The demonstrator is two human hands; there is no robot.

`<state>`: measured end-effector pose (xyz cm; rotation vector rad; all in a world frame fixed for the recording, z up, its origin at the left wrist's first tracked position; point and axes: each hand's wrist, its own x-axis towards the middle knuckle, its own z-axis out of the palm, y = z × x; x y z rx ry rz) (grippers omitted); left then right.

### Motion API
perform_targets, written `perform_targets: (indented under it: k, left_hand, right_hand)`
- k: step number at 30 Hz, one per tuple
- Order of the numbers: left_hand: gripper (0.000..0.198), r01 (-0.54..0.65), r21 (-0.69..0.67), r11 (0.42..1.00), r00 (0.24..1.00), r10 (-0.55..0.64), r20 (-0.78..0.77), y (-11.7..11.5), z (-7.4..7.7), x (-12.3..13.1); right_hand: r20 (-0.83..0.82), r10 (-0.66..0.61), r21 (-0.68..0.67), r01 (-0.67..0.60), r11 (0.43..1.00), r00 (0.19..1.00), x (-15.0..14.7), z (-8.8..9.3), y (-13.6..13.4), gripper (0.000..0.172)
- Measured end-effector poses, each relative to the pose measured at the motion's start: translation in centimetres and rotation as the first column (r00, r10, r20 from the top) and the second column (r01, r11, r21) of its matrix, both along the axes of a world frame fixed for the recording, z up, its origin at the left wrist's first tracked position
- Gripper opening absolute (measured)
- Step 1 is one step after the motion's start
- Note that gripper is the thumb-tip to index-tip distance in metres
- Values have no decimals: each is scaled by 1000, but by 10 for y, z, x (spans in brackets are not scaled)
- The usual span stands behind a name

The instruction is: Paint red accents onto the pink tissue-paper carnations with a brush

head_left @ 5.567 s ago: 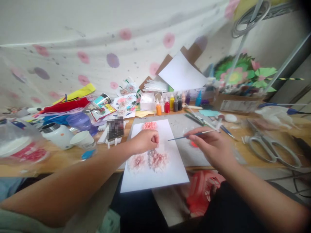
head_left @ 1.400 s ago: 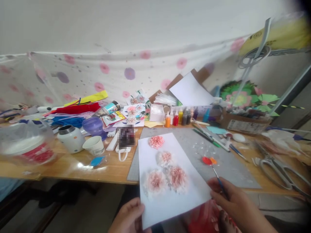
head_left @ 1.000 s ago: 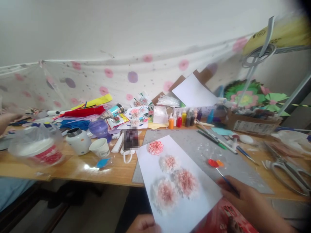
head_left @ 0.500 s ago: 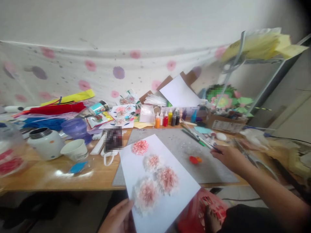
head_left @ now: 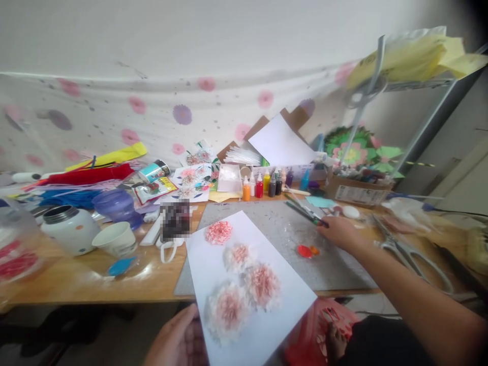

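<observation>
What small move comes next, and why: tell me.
Probably slide the four-flower sheet farther onto the grey mat: its near part overhangs the table edge, held by the left grip, while the right grip is beside the pens.

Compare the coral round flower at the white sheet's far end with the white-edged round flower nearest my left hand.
The coral flower is speckled coral throughout; the white-edged flower is pale outside with a pinkish centre. The coral flower appears smaller than the white-edged flower. Both look ruffled and sit on the white sheet.
</observation>
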<state>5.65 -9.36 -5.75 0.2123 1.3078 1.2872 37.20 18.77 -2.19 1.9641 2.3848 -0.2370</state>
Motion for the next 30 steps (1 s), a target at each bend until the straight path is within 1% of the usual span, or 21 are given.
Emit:
perform_targets:
  k: [3, 7, 12, 16, 21, 23, 25, 28, 30]
  left_hand:
    - [41, 25, 20, 999, 996, -23, -92, 1, -5, -5]
    - [41, 65, 32, 997, 990, -60, -130, 1, -12, -8]
    - [43, 54, 29, 998, 985, -48, -165, 4, -9, 2]
    - [44, 54, 6, 999, 987, -52, -154, 7, -5, 10]
    - [46, 98, 35, 995, 990, -94, -101, 15, -6, 18]
    - [46, 102, 49, 994, 991, -97, -93, 17, -7, 24]
    - [45, 70, 62, 996, 994, -64, -90, 20, -9, 33]
    - [46, 19, 82, 996, 997, -14, -71, 24, -13, 51]
    - [47, 24, 83, 996, 999, -20, -51, 28, -15, 66]
  right_hand:
    - [-2, 10, -8, -10, 1000, 1000, -3, -2, 4, 25]
    - [-6, 18, -12, -18, 1000, 1000, -6, -6, 9, 25]
    - [-19, -27, -9, 27, 1000, 999, -3, -7, 11, 25]
    - [-16, -110, 9, 110, 994, 994, 10, 1, 7, 27]
    - [-30, -185, 5, 185, 983, 982, 37, 13, -4, 29]
    - [-44, -198, -6, 198, 980, 979, 47, 16, -6, 28]
    - [-52, -209, -6, 209, 978, 976, 56, 18, -7, 27]
    - [-58, -224, 9, 225, 974, 973, 67, 18, -10, 26]
    - [-67, -229, 21, 231, 973, 971, 73, 17, -14, 26]
